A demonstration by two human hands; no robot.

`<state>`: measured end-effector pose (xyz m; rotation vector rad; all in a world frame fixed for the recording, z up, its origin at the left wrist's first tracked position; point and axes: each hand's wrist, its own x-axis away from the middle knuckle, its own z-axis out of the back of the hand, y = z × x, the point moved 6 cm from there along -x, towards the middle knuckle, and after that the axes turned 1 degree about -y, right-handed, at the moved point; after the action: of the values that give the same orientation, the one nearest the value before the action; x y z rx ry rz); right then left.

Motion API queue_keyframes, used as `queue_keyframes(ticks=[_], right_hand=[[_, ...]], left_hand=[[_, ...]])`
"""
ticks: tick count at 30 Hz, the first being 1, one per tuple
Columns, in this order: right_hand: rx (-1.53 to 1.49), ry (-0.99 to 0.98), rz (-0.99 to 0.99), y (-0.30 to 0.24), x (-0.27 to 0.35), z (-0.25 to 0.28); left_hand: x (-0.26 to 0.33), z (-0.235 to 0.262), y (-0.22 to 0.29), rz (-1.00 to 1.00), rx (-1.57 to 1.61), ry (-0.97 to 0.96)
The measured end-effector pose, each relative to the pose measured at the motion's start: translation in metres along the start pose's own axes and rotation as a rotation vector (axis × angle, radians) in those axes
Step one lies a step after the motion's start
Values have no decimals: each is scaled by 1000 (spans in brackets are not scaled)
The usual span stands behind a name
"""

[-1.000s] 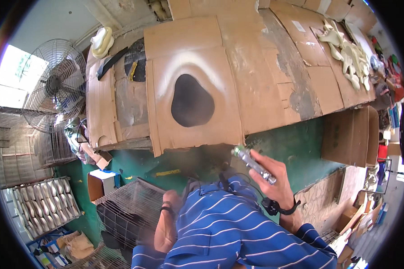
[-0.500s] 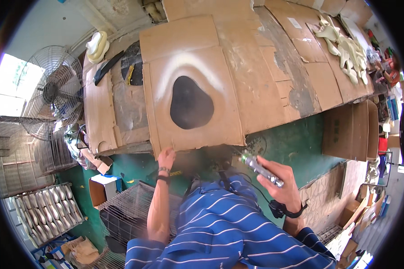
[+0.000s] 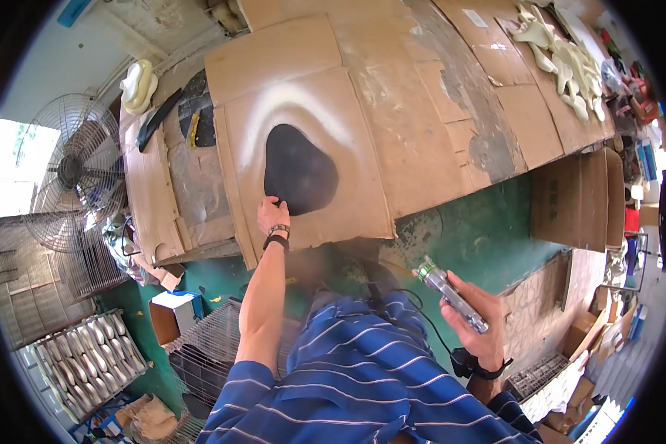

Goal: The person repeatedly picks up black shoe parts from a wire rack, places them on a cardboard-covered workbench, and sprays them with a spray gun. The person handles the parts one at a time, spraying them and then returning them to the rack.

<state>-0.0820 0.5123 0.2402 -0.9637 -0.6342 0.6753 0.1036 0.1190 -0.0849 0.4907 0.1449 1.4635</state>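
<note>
A smooth black rounded triangular piece lies on a cardboard sheet, inside a pale arc of white overspray. At its lower left edge my left hand has its fingers closed, pinching that edge. Off to the right, beyond the table's near edge and over the green floor, my right hand is wrapped round a silver spray gun with a green-ringed tip. The tip points up and to the left, away from the black piece. A dark hose runs near my right wrist.
Cream-coloured moulded pieces lie at the table's far right. A large fan stands left. Below it are a rack of pale pieces and a wire cage holding black pieces. An open cardboard box sits under the table's right side.
My left hand has moved up from the cardboard's near edge to the black piece and now grips its edge. My right hand has shifted right and lower with the spray gun.
</note>
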Motion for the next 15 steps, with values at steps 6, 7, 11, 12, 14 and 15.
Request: queue_keyframes(ticks=[6, 7, 11, 12, 14, 15], right_hand=[[-32, -23, 98, 4, -17, -1], [25, -24, 127, 11, -18, -1], [19, -98, 196, 11, -21, 0], [35, -66, 159, 15, -18, 4], [14, -53, 159, 20, -9, 10], [4, -58, 156, 25, -8, 7]], left_hand=[[-27, -24, -29, -137, 560, 63], [-16, -39, -24, 121, 991, -246], [-90, -123, -118, 498, 1492, -436], [-51, -112, -77, 400, 1174, -143], [-41, -109, -64, 474, 1197, -204], [-34, -104, -63, 516, 1245, -240]])
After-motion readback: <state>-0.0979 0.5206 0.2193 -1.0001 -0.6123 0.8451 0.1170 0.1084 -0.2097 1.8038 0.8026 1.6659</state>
